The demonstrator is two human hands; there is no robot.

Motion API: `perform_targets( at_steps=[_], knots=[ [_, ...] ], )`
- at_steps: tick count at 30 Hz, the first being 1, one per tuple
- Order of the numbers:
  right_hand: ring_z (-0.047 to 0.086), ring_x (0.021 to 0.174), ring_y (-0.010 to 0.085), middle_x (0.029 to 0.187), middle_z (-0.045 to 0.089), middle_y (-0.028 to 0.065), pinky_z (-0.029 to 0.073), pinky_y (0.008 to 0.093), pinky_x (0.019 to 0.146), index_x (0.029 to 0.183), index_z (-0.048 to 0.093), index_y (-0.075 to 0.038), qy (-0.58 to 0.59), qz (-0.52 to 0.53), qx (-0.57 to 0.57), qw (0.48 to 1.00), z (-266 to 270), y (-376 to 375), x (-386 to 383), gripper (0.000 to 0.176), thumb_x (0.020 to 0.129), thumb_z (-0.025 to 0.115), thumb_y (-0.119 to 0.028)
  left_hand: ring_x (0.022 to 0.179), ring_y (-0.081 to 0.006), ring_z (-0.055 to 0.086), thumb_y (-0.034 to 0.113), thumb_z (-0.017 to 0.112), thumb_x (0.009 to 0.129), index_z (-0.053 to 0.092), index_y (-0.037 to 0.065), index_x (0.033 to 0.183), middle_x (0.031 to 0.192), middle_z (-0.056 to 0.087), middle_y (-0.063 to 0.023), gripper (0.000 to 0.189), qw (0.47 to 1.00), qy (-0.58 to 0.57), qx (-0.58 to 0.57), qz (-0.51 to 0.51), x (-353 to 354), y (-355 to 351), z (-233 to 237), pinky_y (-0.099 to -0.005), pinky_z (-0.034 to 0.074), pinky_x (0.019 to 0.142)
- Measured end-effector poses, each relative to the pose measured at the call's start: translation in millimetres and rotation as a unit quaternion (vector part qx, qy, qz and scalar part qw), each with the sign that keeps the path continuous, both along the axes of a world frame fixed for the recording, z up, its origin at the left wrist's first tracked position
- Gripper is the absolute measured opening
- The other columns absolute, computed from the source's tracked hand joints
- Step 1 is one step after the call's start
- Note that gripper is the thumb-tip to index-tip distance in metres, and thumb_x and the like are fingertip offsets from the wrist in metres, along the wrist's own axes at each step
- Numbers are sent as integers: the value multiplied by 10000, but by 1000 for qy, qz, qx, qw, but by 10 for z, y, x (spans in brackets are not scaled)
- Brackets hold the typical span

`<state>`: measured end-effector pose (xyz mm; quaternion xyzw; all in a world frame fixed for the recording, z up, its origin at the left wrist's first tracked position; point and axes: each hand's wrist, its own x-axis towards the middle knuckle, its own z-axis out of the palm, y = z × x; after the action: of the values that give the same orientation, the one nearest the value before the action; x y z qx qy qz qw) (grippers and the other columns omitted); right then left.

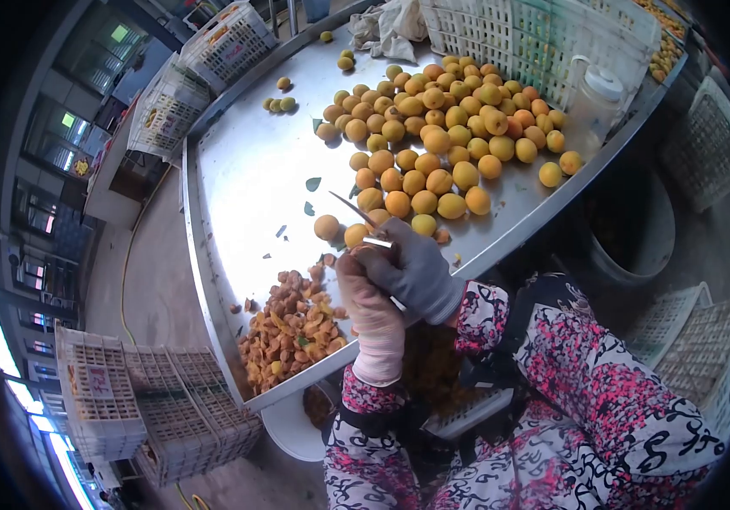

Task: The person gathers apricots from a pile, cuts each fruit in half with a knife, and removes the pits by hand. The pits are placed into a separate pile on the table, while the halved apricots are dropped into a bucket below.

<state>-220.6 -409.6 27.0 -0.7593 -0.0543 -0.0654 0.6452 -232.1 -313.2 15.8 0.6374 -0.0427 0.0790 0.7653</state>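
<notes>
My left hand (369, 314), in a pale pinkish glove, is closed at the table's near edge, and what its fingers hold is hidden. Pressed close against it, my right hand (420, 268) wears a grey glove and is wrapped round a knife (353, 208), whose thin blade points up and left. Just beyond the hands, whole yellow-orange fruits (424, 201) spread over the metal table (237, 183). A heap of small brown-orange pieces (290, 327) lies left of my left hand.
White crates stand at the table's far side (535, 42), at the back left (229, 47), lower left (101, 391) and right (705, 348). A clear jar (594, 98) sits by the right edge. Buckets (293, 425) (658, 229) stand below the table.
</notes>
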Motion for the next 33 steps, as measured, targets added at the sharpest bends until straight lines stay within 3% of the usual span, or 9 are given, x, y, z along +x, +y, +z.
perform_targets(
  at_steps=[3, 7, 11, 14, 16, 18, 21, 24, 33],
  knots=[
    [585, 605, 123, 671, 591, 46, 440, 252, 490, 913, 564, -30, 23, -39, 242, 969, -93, 87, 134, 335, 844, 639, -349, 868, -162, 551, 485, 391, 955, 552, 22, 1085, 971, 583, -78, 507, 985, 91, -144, 12, 19, 6, 175, -308, 458, 807],
    [518, 458, 81, 681, 557, 25, 385, 190, 380, 989, 561, -25, 221, 112, 367, 897, 287, -182, -2, 387, 925, 470, -395, 558, -145, 468, 616, 402, 889, 577, 24, 1044, 676, 525, -34, 637, 944, 182, -247, -124, 72, 352, 127, -287, 407, 561],
    [541, 478, 88, 683, 568, 39, 395, 196, 386, 972, 556, -19, 132, 110, 280, 944, 121, -196, 47, 369, 922, 482, -377, 482, -111, 367, 645, 430, 860, 572, 50, 1037, 547, 399, 17, 637, 913, 239, -287, -162, 17, 386, 158, -281, 346, 514],
    [476, 433, 65, 645, 535, 1, 366, 199, 371, 973, 588, -26, 252, 216, 231, 915, 170, -262, 19, 412, 863, 593, -423, 514, -102, 376, 618, 462, 858, 554, 115, 1058, 603, 437, 22, 550, 919, 250, -280, -120, 1, 417, 79, -283, 314, 523],
    [522, 492, 76, 644, 548, 11, 415, 209, 442, 1010, 612, -20, -21, 287, 34, 957, -97, -142, 66, 429, 835, 637, -411, 549, -104, 405, 599, 478, 859, 550, 135, 1043, 678, 510, 5, 505, 925, 244, -278, -79, -8, 415, 86, -287, 323, 530],
    [555, 550, 88, 649, 566, 29, 446, 221, 509, 1017, 639, -25, -36, 275, 15, 961, 36, -215, 9, 420, 805, 681, -385, 628, -123, 457, 547, 516, 860, 555, 137, 1020, 958, 594, -44, 442, 915, 257, -296, -95, -46, 385, 191, -302, 352, 563],
    [458, 421, 56, 592, 544, 9, 341, 191, 379, 844, 642, -24, 225, 153, 225, 936, 355, -413, 100, 337, 809, 688, -356, 619, -133, 442, 530, 501, 868, 568, 90, 1040, 818, 552, -36, 477, 903, 266, -306, -142, -65, 347, 192, -294, 348, 581],
    [344, 333, 50, 495, 424, -41, 259, 204, 316, 657, 509, -111, 132, 96, 456, 875, 386, -445, 205, 315, 892, 598, -301, 609, -138, 420, 533, 474, 877, 580, 46, 1096, 652, 456, -21, 545, 877, 303, -318, -196, -31, 273, 120, -281, 337, 593],
    [302, 308, 47, 454, 366, -53, 217, 220, 290, 652, 452, -133, 34, -29, 558, 829, 474, -300, 360, 322, 893, 613, -273, 577, -144, 382, 599, 481, 851, 553, 144, 861, 628, 432, -17, 460, 863, 340, -323, -188, -7, 8, 37, -286, 299, 560]
  ],
)
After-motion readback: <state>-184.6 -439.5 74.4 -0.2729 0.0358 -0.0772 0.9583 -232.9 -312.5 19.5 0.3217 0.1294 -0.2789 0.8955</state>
